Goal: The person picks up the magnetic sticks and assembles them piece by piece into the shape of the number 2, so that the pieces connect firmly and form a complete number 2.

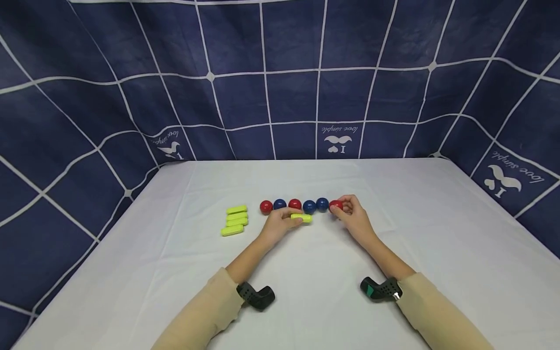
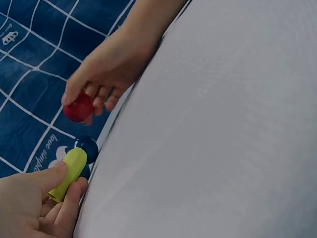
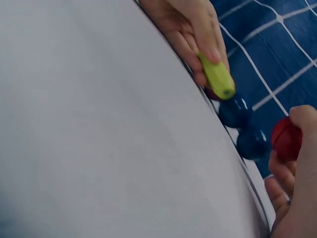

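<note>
block (image 1: 301, 218), yellow-green and short, juts from the left hand (image 1: 277, 223), pinched between thumb and fingers, just in front of a row of balls. the right hand (image 1: 356, 221) grips a red ball (image 1: 336, 206) at the row's right end, thumb and fingers bent round it; the left wrist view shows a gap between it and the nearest blue ball (image 1: 322, 204). leftward follow a second blue ball (image 1: 309, 207), the middle red ball (image 1: 294, 203), the left blue ball (image 1: 279, 204) and the leftmost red ball (image 1: 266, 207). farther left, four loose blocks (image 1: 236, 222) lie in a column.

the left hand stands in the way of the lower parts of the left blue ball and the middle red ball; fingers cover part of the gripped one. each wrist view cuts off its own hand at the edge. whether the block touches the white cloth (image 1: 323, 272) is hard to tell. beige sleeves (image 1: 205, 311) run out of the head view; a navy curtain (image 1: 288, 97) hangs behind.
</note>
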Tool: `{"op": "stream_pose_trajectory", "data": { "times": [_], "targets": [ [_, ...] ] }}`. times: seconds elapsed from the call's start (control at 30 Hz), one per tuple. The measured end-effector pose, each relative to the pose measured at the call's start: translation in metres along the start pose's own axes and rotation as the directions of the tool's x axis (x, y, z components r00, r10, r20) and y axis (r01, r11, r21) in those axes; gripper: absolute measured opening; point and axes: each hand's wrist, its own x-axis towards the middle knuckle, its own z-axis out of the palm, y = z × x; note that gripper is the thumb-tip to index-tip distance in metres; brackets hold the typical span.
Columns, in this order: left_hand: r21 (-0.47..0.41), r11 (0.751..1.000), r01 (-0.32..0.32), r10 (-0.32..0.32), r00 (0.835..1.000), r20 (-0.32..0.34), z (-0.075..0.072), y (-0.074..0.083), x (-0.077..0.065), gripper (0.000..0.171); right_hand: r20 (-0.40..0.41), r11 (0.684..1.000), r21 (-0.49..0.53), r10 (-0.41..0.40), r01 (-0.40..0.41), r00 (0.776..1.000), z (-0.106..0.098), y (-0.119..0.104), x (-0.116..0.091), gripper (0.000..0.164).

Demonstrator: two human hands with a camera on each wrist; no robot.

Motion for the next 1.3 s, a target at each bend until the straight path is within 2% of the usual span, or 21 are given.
{"op": "stream_pose_trajectory", "data": {
  "times": [0.1, 0.27, 0.43, 0.67, 0.8, 0.87, 0.93, 0.97, 1.0, 1.1, 1.17, 1.2, 1.27, 1.3],
  "targets": [
    [-0.062, 0.998, 0.014, -0.013, 1.000, 0.019, 0.000, 0.001, 0.000, 0.025, 0.082, 0.997, 0.076, -0.022, 0.016, 0.996, 0.005, -0.004, -0.007, 0.042],
    [-0.190, 0.981, 0.033, -0.025, 0.999, 0.041, 0.000, 0.002, 0.000, 0.025, 0.197, 1.000, -0.007, -0.005, 0.006, 0.980, 0.007, -0.007, -0.010, 0.043],
    [-0.202, 0.978, 0.047, -0.037, 0.998, 0.053, -0.001, 0.002, 0.000, 0.025, 0.243, 0.998, -0.055, 0.024, -0.011, 0.970, 0.008, -0.007, -0.010, 0.045],
    [-0.189, 0.982, 0.016, 0.000, 0.996, 0.084, -0.002, 0.002, -0.001, 0.028, 0.261, 0.997, -0.075, 0.021, -0.002, 0.965, 0.009, -0.006, -0.009, 0.049],
    [-0.153, 0.988, 0.010, 0.004, 0.996, 0.089, -0.001, 0.003, -0.001, 0.027, 0.266, 0.997, -0.077, 0.013, 0.008, 0.964, 0.009, -0.003, -0.008, 0.049],
    [-0.072, 0.997, -0.003, 0.010, 0.996, 0.089, -0.001, 0.004, -0.001, 0.026, 0.263, 0.996, -0.087, 0.008, 0.015, 0.965, 0.009, -0.003, -0.008, 0.049],
    [0.066, 0.997, -0.038, 0.033, 0.996, 0.089, -0.002, 0.006, -0.002, 0.025, 0.258, 0.995, -0.099, 0.005, 0.022, 0.966, 0.008, -0.003, -0.008, 0.048],
    [0.153, 0.987, -0.059, 0.046, 0.995, 0.087, -0.003, 0.008, -0.003, 0.025, 0.254, 0.994, -0.106, 0.002, 0.026, 0.967, 0.008, -0.003, -0.008, 0.047],
    [0.245, 0.966, -0.084, 0.065, 0.994, 0.085, -0.004, 0.010, -0.003, 0.025, 0.254, 0.993, -0.110, -0.002, 0.031, 0.967, 0.008, -0.003, -0.008, 0.047],
    [0.471, 0.865, -0.174, 0.172, 0.984, 0.049, -0.010, 0.017, -0.005, 0.025, 0.249, 0.991, -0.123, -0.013, 0.045, 0.968, 0.007, -0.004, -0.008, 0.045],
    [0.569, 0.795, -0.211, 0.254, 0.967, 0.002, -0.017, 0.020, -0.004, 0.026, 0.249, 0.990, -0.130, -0.014, 0.048, 0.968, 0.007, -0.005, -0.008, 0.044],
    [0.601, 0.769, -0.216, 0.291, 0.956, -0.028, -0.022, 0.020, -0.003, 0.025, 0.251, 0.990, -0.132, -0.014, 0.049, 0.968, 0.007, -0.005, -0.008, 0.044],
    [0.643, 0.738, -0.205, 0.334, 0.939, -0.084, -0.033, 0.020, -0.001, 0.024, 0.253, 0.990, -0.136, -0.011, 0.047, 0.967, 0.007, -0.005, -0.008, 0.044],
    [0.657, 0.731, -0.185, 0.330, 0.938, -0.104, -0.039, 0.020, 0.000, 0.025, 0.254, 0.990, -0.137, -0.010, 0.046, 0.967, 0.007, -0.005, -0.009, 0.044]
  ]
}}
